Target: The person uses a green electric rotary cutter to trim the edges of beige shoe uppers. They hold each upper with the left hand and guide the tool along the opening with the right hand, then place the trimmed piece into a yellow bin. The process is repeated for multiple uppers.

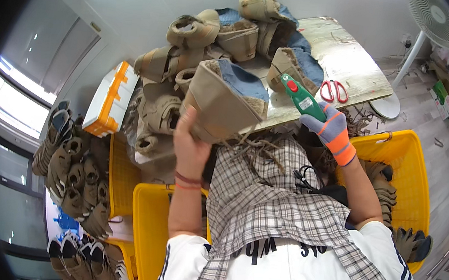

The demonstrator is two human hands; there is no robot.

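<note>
In my bare left hand (193, 139) is a tan shoe upper (220, 104) with brown fleece lining and a blue inner piece, gripped at its lower left edge and raised in front of my lap. My right hand (333, 132), in a grey and orange glove, is closed around a green hand-held power tool (306, 101) with a red switch. The tool points up and left, apart from the upper in my left hand. Just behind its tip, another tan upper (292, 70) lies on the table. Red-handled scissors (334, 91) rest beside the tool.
More shoe uppers (192, 30) are heaped on the worn table (349, 49). Yellow crates (415, 176) stand on both sides of me. Brown trimmings (256, 146) lie on my checked apron (262, 198). A white and orange box (109, 99) is at left, a fan (435, 23) at far right.
</note>
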